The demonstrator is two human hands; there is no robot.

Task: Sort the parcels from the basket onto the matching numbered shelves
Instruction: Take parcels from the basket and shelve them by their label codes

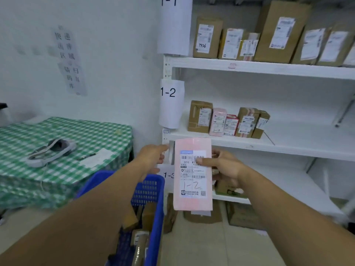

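Observation:
My right hand (222, 169) grips a pink parcel (192, 200) upright by its right edge, thumb across the label, which has "1-2" handwritten on it. My left hand (152, 155) hovers just left of the parcel with its fingers loosely extended, holding nothing. Below my left forearm stands the blue basket (153, 191) with several brown parcels inside. The white shelf unit carries paper tags: 1-1 (169, 1) at top, 1-2 (168, 92) in the middle, 1-3 (168, 175) partly hidden behind the parcel. The 1-2 shelf (288, 146) holds several small boxes (226, 121) at its left end.
A table with a green checked cloth (63, 135) stands at left, bearing a grey device (51, 151), a pen and a paper slip. Brown boxes (269, 35) fill the top shelf. More boxes (242, 215) sit on the floor under the lowest shelf. Right part of the 1-2 shelf is bare.

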